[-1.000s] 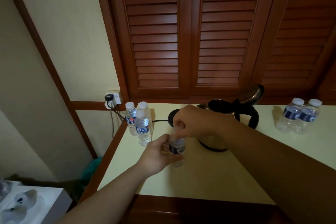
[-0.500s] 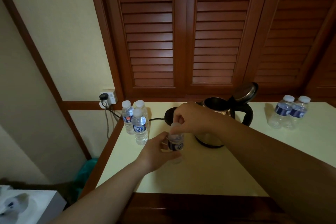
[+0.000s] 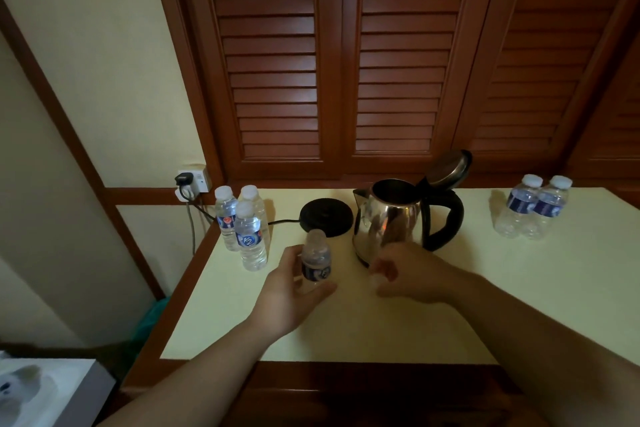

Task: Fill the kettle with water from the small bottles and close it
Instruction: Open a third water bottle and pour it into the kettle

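left hand [image 3: 289, 291] wraps uncapped small bottle [image 3: 316, 262], upright | kettle [image 3: 391, 218] mouth open at 1 o'clock, near | right hand [image 3: 408, 276] nearer kettle, fingers curled, apparently pinching cap [image 3: 375, 279], blurred

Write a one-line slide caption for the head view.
Left hand grips an uncapped small bottle beside the open kettle; right hand holds its cap.

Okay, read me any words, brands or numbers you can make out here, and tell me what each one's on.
"KS": blue label of the front bottle in the left trio.
Red-marked label on the bottle behind it: too blurred to read.
Dark label on the bottle the left hand holds: unreadable.
Blue labels on the right pair of bottles: unreadable.
Kettle: no visible text.
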`<action>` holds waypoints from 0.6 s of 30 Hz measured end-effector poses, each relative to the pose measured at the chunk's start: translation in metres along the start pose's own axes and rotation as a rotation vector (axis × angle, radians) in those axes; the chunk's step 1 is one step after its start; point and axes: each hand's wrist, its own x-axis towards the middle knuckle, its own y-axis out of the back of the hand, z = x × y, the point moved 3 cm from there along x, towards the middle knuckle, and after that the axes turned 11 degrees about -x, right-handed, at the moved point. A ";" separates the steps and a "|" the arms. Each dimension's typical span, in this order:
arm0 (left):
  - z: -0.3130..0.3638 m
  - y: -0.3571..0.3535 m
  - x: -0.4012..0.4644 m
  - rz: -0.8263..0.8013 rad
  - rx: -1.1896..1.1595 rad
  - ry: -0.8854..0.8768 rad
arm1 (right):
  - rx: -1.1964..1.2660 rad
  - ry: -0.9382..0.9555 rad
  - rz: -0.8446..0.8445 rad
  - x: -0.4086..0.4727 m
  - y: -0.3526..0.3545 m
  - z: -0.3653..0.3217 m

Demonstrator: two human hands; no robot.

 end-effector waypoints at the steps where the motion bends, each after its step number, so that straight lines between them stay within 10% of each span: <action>1: -0.001 -0.002 0.001 0.026 0.001 -0.013 | 0.002 -0.039 -0.017 -0.004 -0.010 0.008; 18: 0.073 -0.007 0.071 0.054 0.133 -0.210 | -0.234 -0.362 0.047 -0.039 -0.057 0.113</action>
